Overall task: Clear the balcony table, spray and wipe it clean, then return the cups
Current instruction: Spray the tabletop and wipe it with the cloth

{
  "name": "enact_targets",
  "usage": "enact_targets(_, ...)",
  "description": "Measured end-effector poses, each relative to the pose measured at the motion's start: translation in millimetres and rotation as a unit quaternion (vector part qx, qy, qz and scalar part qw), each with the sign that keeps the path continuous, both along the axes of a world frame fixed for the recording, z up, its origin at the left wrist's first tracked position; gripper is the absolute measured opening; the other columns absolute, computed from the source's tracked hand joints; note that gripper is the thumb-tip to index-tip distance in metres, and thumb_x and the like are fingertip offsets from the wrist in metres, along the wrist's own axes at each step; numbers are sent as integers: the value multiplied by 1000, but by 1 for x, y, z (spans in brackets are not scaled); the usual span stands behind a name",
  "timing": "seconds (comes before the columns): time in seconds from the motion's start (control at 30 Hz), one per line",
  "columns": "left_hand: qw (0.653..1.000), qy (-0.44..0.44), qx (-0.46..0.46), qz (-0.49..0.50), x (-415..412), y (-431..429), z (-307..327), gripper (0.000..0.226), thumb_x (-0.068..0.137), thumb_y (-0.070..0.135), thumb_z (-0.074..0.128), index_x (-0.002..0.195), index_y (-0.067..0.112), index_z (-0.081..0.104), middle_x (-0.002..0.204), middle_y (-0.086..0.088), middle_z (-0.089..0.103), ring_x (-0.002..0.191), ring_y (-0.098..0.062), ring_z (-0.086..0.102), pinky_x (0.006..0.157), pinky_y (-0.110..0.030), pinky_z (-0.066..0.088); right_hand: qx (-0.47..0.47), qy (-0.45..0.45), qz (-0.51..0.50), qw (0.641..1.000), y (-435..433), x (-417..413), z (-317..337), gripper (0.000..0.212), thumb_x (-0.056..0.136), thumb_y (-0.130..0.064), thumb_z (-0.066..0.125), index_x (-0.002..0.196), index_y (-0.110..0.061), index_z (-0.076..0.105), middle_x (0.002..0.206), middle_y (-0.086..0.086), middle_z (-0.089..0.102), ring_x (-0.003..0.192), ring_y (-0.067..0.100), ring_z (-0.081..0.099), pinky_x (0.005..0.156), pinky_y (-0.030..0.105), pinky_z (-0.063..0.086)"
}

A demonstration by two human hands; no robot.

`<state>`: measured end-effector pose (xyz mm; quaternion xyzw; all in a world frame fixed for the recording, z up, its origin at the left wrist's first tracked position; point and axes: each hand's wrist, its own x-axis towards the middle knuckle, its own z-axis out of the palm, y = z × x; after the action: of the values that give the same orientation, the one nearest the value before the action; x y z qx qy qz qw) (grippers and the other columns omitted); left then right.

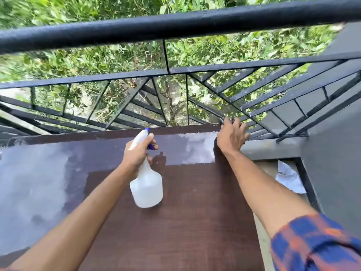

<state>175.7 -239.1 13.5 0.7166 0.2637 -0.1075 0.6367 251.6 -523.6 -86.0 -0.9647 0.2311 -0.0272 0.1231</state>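
The dark brown table (195,222) fills the lower view, and its left side and far strip shine with a pale sheen. My left hand (136,153) grips the neck of a translucent white spray bottle (146,188) with a blue nozzle, which it holds over the middle of the table. My right hand (231,135) lies flat with spread fingers on the table's far right corner. Something dark, perhaps a cloth (227,120), shows under its fingertips. No cups are in view.
A black metal railing (175,26) runs right behind the table, with green foliage beyond it. A grey wall and ledge (332,173) close off the right side. Crumpled white paper (289,177) lies on the floor between table and wall.
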Motion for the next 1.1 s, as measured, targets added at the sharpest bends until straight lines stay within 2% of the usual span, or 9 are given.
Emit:
enact_targets(0.1, 1000, 1, -2, -5, 2, 24, 3, 30, 101, 35, 63, 88, 9, 67, 79, -7, 72, 47, -22, 44, 45, -28, 40, 4, 24, -23, 999, 32, 5, 5, 38, 94, -18, 53, 130, -27, 59, 142, 10, 48, 124, 39, 41, 93, 52, 40)
enact_targets(0.17, 1000, 2, -7, -2, 4, 44, 4, 30, 100, 36, 63, 86, 10, 67, 79, -7, 72, 46, -22, 43, 46, -28, 39, -6, 31, 8, 999, 66, 7, 6, 37, 97, -20, 51, 133, -27, 57, 144, 12, 47, 127, 39, 41, 93, 52, 39)
enact_targets(0.37, 1000, -10, -12, 19, 6, 125, 6, 27, 100, 33, 63, 85, 12, 67, 84, -12, 70, 51, -20, 49, 43, -26, 39, 63, 19, 69, 995, 211, 3, 7, 40, 94, -12, 51, 130, -26, 60, 150, 10, 44, 135, 37, 34, 96, 52, 37)
enact_targets(0.47, 999, -14, -10, 36, 4, 167, 7, 27, 101, 32, 62, 85, 10, 66, 82, -12, 69, 43, -17, 45, 42, -25, 40, 53, 19, 118, 991, 285, 0, 13, 40, 92, -13, 49, 129, -25, 60, 142, 9, 49, 128, 37, 40, 90, 49, 38)
enact_targets(0.63, 997, -25, -3, 77, -8, 236, 4, 25, 101, 29, 63, 87, 9, 67, 77, -8, 69, 57, -13, 58, 41, -23, 41, 57, 23, 189, 980, 388, -1, 15, 41, 90, -14, 49, 128, -25, 58, 136, 9, 51, 124, 36, 41, 89, 48, 39)
enact_targets(0.8, 993, -14, -2, 119, -20, 303, -5, 28, 101, 33, 62, 85, 10, 65, 79, -9, 68, 43, -14, 48, 41, -23, 40, 70, 25, 246, 966, 470, 1, 11, 43, 86, -17, 53, 128, -22, 58, 133, 8, 52, 121, 34, 43, 89, 48, 38)
enact_targets(0.9, 990, -10, 12, 137, -28, 345, -10, 30, 102, 35, 61, 84, 11, 65, 80, -10, 70, 49, -19, 48, 42, -24, 40, 51, 7, 269, 962, 519, 4, 2, 37, 90, -18, 51, 125, -23, 61, 125, 7, 57, 115, 33, 47, 85, 46, 37)
enact_targets(1.0, 984, -14, -5, 177, -36, 382, -13, 28, 103, 34, 59, 85, 12, 65, 80, -10, 69, 54, -16, 54, 42, -23, 40, 44, 12, 306, 951, 566, 6, -1, 44, 88, -21, 57, 132, -23, 57, 130, 8, 56, 118, 33, 45, 92, 49, 35)
enact_targets(1.1, 977, -15, -10, 213, -44, 416, -10, 27, 105, 32, 55, 90, 11, 63, 80, -10, 67, 46, -7, 55, 39, -20, 39, 27, 23, 368, 929, 611, 11, 1, 51, 89, -25, 59, 140, -22, 50, 137, 8, 53, 124, 33, 43, 96, 50, 35)
